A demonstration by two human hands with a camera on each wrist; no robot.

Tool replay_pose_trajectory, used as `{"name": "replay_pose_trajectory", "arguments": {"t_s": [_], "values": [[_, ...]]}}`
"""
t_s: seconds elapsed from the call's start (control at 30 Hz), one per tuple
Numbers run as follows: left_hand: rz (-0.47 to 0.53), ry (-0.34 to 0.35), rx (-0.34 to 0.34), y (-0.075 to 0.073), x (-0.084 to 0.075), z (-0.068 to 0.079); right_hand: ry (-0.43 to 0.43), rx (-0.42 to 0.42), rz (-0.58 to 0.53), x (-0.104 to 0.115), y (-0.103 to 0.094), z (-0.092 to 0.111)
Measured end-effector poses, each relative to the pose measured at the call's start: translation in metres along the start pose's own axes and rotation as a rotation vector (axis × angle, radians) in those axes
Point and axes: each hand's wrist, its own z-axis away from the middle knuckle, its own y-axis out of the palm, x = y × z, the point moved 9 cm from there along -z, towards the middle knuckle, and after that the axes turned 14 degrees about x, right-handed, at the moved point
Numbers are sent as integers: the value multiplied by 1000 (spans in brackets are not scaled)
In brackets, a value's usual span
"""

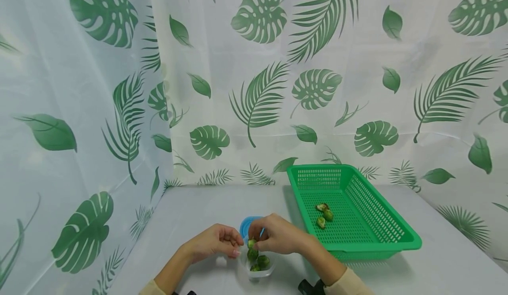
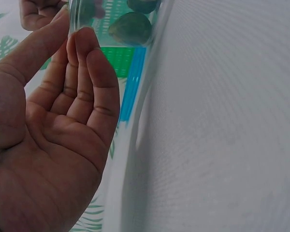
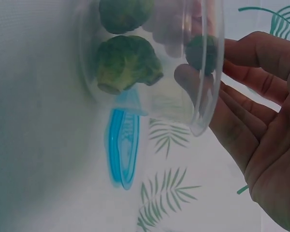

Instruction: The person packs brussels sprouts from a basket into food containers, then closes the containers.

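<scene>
Where the space closes off behind and to the side, white sheeting printed with green leaves hangs in soft creases, enclosing the work. Below it spreads the pale table, flat and, in the wrist views, finely textured, with light shadows falling under the things. To the right stands the green basket, a perforated plastic tray that looks stiff yet light; its rim is the natural place to hold. The right grip pinches a sprout between thumb and fingers at the container's mouth. The left grip is relaxed, its fingers slightly bent with the tips at the container's rim, not plainly closed on it. That clear container should be thin, light and easily nudged, so a steadying touch on its rim would suit. Just behind it lies a blue lid, partly hidden. Smallest are the Brussels sprouts: the pinched sprout, others in the container, and three in the basket. They look firm and light, roundish enough to roll, with outer leaves that may peel; best taken gently around the middle.
</scene>
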Motion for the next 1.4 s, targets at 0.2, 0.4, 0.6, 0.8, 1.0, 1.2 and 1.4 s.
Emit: {"name": "replay_pose_trajectory", "arguments": {"t_s": [0.2,0.4,0.6,0.8,1.0,1.2,1.4], "values": [[0,1,1,1,-1,0,3,11,17,1,3,-3],[3,10,15,1,0,0,9,34,21,-1,7,-5],[-10,23,15,0,0,-1,33,48,17,-4,10,-7],[-11,24,19,0,0,-1,54,58,11,-5,13,-7],[-5,17,24,0,0,-1,45,77,16,-3,16,-8],[-4,19,22,0,1,-1,33,93,-8,-2,19,-9],[-11,19,20,0,1,-1,44,105,-28,-4,22,-10]]}}
